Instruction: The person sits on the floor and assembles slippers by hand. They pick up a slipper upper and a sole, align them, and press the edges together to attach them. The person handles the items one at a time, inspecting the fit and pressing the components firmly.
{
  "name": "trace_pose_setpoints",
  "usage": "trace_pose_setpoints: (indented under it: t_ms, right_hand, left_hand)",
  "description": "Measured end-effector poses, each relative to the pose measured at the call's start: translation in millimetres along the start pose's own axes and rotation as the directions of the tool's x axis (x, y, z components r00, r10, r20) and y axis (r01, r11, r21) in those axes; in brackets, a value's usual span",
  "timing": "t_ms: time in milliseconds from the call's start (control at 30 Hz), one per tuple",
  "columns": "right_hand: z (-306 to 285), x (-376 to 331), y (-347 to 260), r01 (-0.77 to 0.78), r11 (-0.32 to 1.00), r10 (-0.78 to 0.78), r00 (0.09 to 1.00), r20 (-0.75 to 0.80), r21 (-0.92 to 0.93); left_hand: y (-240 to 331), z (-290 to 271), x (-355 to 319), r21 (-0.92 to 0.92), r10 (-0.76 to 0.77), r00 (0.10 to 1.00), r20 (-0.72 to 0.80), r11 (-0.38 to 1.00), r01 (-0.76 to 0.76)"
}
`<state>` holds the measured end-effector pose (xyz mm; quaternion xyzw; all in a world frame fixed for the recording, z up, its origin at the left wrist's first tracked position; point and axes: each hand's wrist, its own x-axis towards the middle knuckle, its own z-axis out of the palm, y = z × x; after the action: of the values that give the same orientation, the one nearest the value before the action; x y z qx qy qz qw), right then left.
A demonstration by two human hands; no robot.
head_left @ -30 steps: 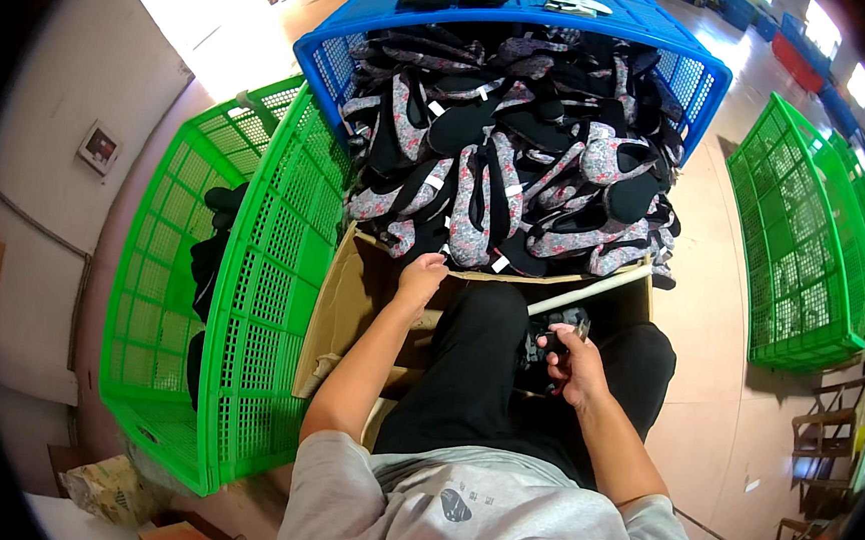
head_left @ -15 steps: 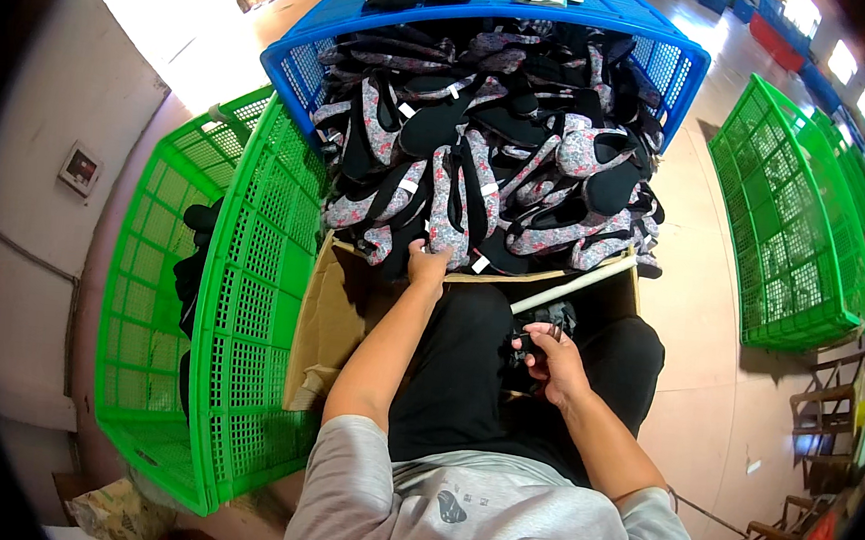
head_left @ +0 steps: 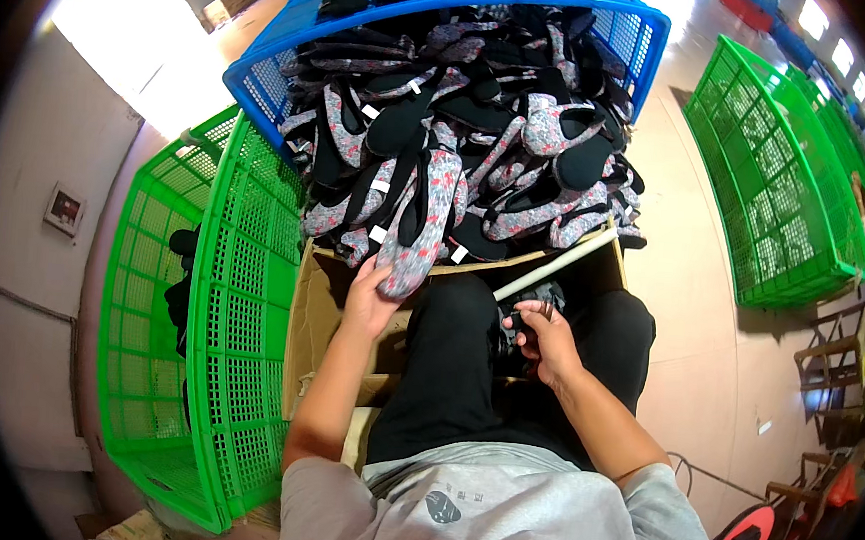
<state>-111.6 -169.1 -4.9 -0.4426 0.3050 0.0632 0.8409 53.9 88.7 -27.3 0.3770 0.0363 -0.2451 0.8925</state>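
My left hand (head_left: pixel 368 301) is closed round one end of a grey floral slipper (head_left: pixel 436 195) with red flowers and a black lining. The slipper slants toward me at the front of a large pile of similar floral and black slippers (head_left: pixel 484 108). Over my lap, my right hand (head_left: pixel 549 346) is closed, thumb against fingers, on a small dark thing whose kind I cannot make out. Beneath that hand, between my knees, lies something dark and crinkled, partly hidden.
A blue crate (head_left: pixel 256 67) on its side holds the pile. An open cardboard box (head_left: pixel 299 336) sits before it, with a pale rod (head_left: pixel 558 264) across its corner. Green crates stand at the left (head_left: pixel 243 327) and right (head_left: pixel 774 194). Wooden stools (head_left: pixel 837 343) are at far right.
My left hand has drawn the floral slipper from the pile's front edge toward me and to the left. My right hand stays over my lap, still closed. The view has shifted slightly.
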Motion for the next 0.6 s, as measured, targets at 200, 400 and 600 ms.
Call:
trace_pose_setpoints:
  t_ms: [200,400,600]
  right_hand:
    - [-5,-2,-7,0.144,0.989,-0.142,0.987,-0.076,0.020]
    - [1,-2,-2,0.156,0.956,-0.141,0.987,0.077,-0.248]
    - [10,-15,-4,0.050,0.926,0.018,0.984,0.175,-0.374]
  left_hand:
    - [18,-2,-114,0.256,-0.124,0.992,-0.012,0.959,0.123]
    - [15,-24,-178,0.419,-0.400,0.916,0.037,0.838,0.350]
    - [32,-27,-184,0.583,-0.527,0.847,0.069,0.710,0.395]
